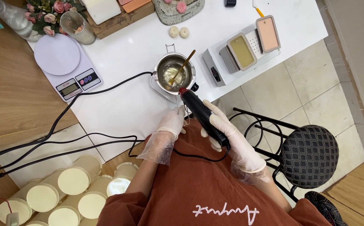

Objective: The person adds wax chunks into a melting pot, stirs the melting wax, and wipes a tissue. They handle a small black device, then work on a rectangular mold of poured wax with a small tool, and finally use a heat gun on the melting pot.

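Note:
A small steel melting pot (173, 72) stands on a white hot plate on the white table (123, 92), with pale wax and a gold spoon (183, 67) inside. My right hand (226, 125), in a clear glove, grips a black heat gun (201, 113) whose red-tipped nozzle points at the pot's near rim. My left hand (171, 122), also gloved, holds the pot's wire handle (181, 111) at the table's front edge.
A white kitchen scale (65, 62) sits left of the pot, with black cables trailing off the table. A grey wax warmer (242, 52) with two filled trays stands to the right. Several cream-filled candle jars (73, 180) lie below left. A black stool (309, 155) stands right.

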